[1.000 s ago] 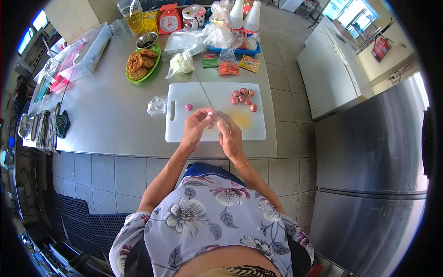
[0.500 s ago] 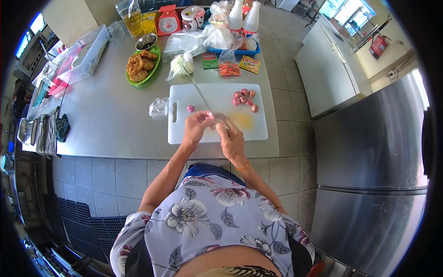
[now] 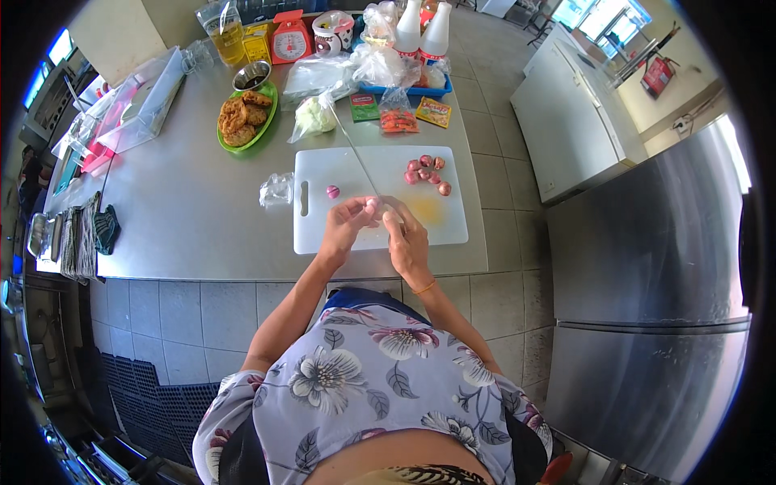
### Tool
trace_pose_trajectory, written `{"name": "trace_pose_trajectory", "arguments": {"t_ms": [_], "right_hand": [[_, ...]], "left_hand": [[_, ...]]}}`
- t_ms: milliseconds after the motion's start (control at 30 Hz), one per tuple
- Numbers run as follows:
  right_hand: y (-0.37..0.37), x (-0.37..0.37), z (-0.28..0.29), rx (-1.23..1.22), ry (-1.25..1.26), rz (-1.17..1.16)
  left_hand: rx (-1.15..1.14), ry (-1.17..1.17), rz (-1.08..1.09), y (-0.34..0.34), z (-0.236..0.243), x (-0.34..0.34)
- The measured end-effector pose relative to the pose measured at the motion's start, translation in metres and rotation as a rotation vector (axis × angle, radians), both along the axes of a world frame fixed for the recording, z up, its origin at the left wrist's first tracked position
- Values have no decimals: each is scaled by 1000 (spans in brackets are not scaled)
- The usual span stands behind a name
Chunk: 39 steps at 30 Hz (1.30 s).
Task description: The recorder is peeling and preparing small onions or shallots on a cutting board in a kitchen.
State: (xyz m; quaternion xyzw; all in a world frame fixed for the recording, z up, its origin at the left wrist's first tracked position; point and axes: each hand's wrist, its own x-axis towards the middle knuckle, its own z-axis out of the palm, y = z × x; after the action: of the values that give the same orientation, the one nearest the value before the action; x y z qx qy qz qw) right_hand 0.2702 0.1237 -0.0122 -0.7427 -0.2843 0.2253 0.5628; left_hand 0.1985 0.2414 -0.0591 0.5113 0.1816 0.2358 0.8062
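Note:
Over the near middle of a white cutting board, my right hand grips a long thin knife. Its blade points away and to the left, toward a bagged pale green vegetable. My left hand is closed beside it, fingertips pinching a small pinkish shallot against the blade's near end. Fingers hide most of that shallot. One purple shallot lies alone left of my hands. A cluster of unpeeled red shallots sits at the board's far right.
Crumpled clear plastic lies left of the board. Behind stand a green plate of fried pieces, a metal bowl, a red scale, bagged red chillies and two white bottles. A steel fridge is at right.
The knife's blade has swung slightly right, its tip shifting a little away from the left. Both hands stay nearly in place, with small finger movements. The whole view has shifted slightly.

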Motion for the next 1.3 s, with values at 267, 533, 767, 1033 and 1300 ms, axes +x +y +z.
{"name": "trace_pose_trajectory", "arguments": {"t_ms": [267, 533, 767, 1033, 1300], "right_hand": [[-4, 3, -4, 199, 336, 136], [-1, 0, -5, 210, 324, 155], [0, -5, -5, 210, 210, 87], [-7, -5, -1, 152, 224, 75], [-9, 0, -4, 202, 232, 119]], "left_hand": [[32, 28, 33, 0, -3, 0], [11, 24, 35, 2, -3, 0], [430, 168, 290, -2, -6, 0], [296, 157, 216, -8, 14, 0], [261, 207, 95, -4, 16, -4]]}}
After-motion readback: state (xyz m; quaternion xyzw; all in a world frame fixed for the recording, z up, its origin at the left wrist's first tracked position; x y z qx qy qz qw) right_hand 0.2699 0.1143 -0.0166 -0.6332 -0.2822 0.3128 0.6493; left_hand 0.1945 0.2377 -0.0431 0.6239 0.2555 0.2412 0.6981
